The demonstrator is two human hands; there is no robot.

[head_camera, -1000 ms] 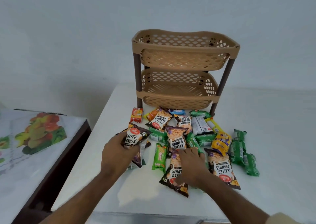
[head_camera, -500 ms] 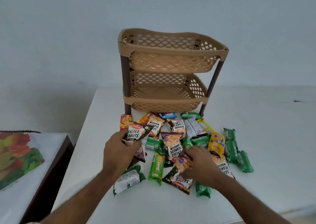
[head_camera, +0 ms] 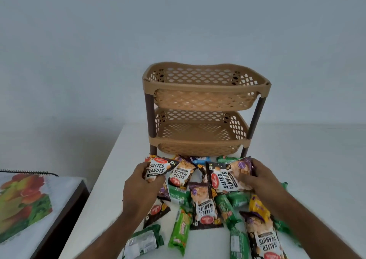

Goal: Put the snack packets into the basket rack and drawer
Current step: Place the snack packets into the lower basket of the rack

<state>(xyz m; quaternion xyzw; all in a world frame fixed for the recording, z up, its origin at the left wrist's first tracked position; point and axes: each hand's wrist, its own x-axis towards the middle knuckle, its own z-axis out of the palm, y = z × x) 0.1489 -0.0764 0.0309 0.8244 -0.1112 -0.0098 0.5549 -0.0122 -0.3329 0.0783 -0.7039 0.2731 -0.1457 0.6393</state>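
Left hand: my left hand has its fingers clenched on a salted peanuts packet, held upright just above the pile.
Right hand: my right hand grips a second peanuts packet turned on its side, thumb across its front.
Pile: the remaining snack packets lie loose on the white counter, between my forearms and just in front of the rack; I see more peanut packs, a light green packet, dark green ones, a yellow one and a blue one.
Basket rack: the tan two-tier basket rack stands upright at the back of the counter; I see nothing in either tier.
Drawer: I cannot make one out.
Side: a lower table with a fruit-print cloth sits to my left.
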